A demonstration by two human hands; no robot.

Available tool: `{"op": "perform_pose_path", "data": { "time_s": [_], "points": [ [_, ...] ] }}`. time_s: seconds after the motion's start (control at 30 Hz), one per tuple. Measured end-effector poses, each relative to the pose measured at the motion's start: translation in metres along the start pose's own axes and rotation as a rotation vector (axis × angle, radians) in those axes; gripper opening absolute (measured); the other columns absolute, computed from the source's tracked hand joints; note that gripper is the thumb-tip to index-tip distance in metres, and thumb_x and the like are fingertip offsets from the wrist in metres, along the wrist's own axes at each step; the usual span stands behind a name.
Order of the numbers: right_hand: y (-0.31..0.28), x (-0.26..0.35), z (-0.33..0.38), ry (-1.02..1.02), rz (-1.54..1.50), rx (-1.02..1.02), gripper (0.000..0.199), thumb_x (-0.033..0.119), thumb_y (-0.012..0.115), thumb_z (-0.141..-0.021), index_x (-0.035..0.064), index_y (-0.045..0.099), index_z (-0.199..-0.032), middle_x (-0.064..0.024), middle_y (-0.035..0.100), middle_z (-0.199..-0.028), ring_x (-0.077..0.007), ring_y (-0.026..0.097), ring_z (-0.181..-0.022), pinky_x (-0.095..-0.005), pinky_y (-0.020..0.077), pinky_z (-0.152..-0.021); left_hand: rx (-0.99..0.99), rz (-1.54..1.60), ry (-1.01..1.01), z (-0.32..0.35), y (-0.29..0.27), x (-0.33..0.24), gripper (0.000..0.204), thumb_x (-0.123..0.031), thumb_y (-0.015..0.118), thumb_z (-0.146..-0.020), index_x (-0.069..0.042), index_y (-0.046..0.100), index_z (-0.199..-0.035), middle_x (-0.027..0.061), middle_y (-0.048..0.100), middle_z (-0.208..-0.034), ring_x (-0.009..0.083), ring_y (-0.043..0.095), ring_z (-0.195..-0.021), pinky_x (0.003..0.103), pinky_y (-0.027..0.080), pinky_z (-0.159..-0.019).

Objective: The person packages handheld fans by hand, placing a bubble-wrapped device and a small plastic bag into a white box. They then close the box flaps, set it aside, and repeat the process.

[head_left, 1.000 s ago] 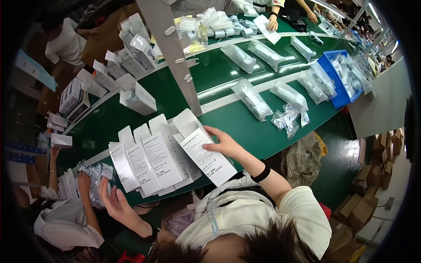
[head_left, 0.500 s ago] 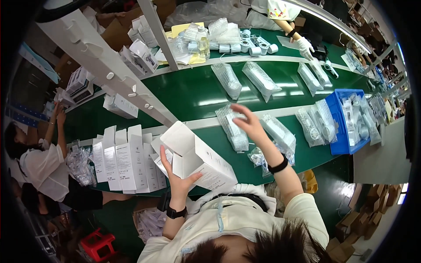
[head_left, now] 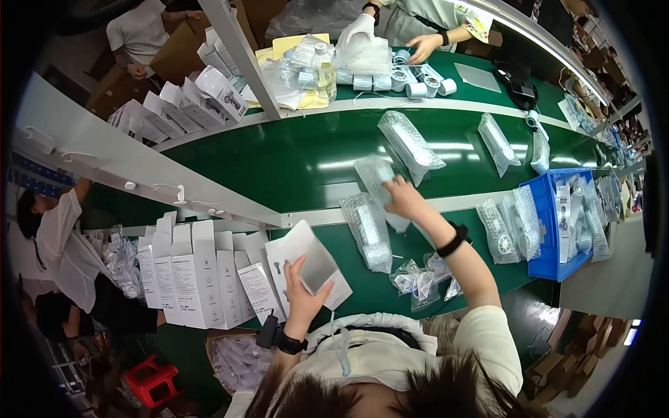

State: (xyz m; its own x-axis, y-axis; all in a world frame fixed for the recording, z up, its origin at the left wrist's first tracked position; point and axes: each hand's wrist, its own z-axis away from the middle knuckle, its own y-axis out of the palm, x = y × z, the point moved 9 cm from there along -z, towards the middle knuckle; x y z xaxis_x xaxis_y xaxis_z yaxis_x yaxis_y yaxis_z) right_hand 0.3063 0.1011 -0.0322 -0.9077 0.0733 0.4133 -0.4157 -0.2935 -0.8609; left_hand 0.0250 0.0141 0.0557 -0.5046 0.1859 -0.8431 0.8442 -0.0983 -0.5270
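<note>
My left hand (head_left: 304,296) is closed on the near side of a white cardboard box (head_left: 293,251), which leans beside a row of similar boxes. A grey patch on it looks like its opening, though I cannot tell for certain. My right hand (head_left: 406,198) is closed on a clear bubble-wrap packet (head_left: 378,177), smeared by motion, above the bench edge. Just below that lies another bubble-wrapped packet (head_left: 369,240) with a white and pale-blue item inside. Small clear bags (head_left: 418,284) lie near my right forearm. On the green belt rests one more wrapped packet (head_left: 411,143).
White boxes (head_left: 198,279) stand in a row at left, near a slanting metal post (head_left: 90,164). A blue bin (head_left: 547,233) with wrapped items is at right. Across the belt, a co-worker's gloved hand (head_left: 359,35) is among pale-blue devices (head_left: 418,87).
My right hand has gone from open and empty to gripping a bubble-wrap packet. The box in my left hand has turned and shifted. A packet above the small bags is gone from there.
</note>
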Motion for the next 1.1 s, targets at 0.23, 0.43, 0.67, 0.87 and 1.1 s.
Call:
{"op": "perform_pose_path", "data": {
  "time_s": [0.23,0.43,0.67,0.87,1.1],
  "points": [
    [-0.066,-0.043,0.005,-0.013,-0.041,-0.330,0.057,0.028,0.069,-0.068,0.0055,0.049,-0.116,-0.0189,0.050,-0.110,-0.0382,0.051,-0.095,-0.0396,0.0424,-0.085,-0.039,-0.028,-0.166,0.000,-0.042,0.033,0.069,-0.011,0.074,-0.059,-0.006,0.038,-0.117,0.0166,0.041,-0.106,0.0336,0.044,-0.099,0.039,0.038,-0.086],
    [-0.067,-0.107,-0.118,0.280,-0.008,-0.361,0.088,0.018,0.069,-0.065,0.0208,0.019,-0.137,-0.0231,0.052,-0.106,-0.0414,0.053,-0.092,-0.0420,0.0439,-0.082,0.028,-0.083,-0.086,-0.007,-0.017,-0.003,0.067,-0.008,0.072,-0.060,-0.007,0.036,-0.115,0.0179,0.036,-0.112,0.0354,0.042,-0.103,0.040,0.037,-0.089],
    [-0.106,-0.074,-0.069,-0.005,-0.595,-0.440,0.093,0.003,0.062,-0.066,0.0190,0.006,-0.139,-0.0204,0.046,-0.114,-0.0335,0.053,-0.097,-0.0393,0.0462,-0.081,0.098,-0.040,0.070,-0.028,0.021,-0.019,0.073,-0.010,0.075,-0.056,-0.008,0.033,-0.116,0.0191,0.032,-0.118,0.0349,0.039,-0.108,0.039,0.035,-0.091],
    [-0.137,0.067,0.069,-0.154,-1.714,-0.482,0.077,-0.008,0.056,-0.073,0.0128,0.012,-0.133,-0.0131,0.039,-0.119,-0.0222,0.048,-0.104,-0.0340,0.0454,-0.083,-0.003,0.118,0.203,-0.017,0.027,-0.012,0.074,-0.010,0.075,-0.059,-0.006,0.030,-0.117,0.0203,0.034,-0.119,0.0355,0.041,-0.108,0.041,0.039,-0.087],
    [-0.050,0.126,0.088,-0.072,-1.166,-0.872,0.075,-0.001,0.065,-0.068,0.0113,0.021,-0.127,-0.0111,0.039,-0.117,-0.0242,0.038,-0.113,-0.0360,0.0361,-0.091,-0.203,0.096,0.143,-0.010,0.020,0.010,0.070,-0.010,0.079,-0.057,-0.004,0.030,-0.107,0.0209,0.034,-0.122,0.0345,0.042,-0.109,0.040,0.038,-0.087]
  ]
}}
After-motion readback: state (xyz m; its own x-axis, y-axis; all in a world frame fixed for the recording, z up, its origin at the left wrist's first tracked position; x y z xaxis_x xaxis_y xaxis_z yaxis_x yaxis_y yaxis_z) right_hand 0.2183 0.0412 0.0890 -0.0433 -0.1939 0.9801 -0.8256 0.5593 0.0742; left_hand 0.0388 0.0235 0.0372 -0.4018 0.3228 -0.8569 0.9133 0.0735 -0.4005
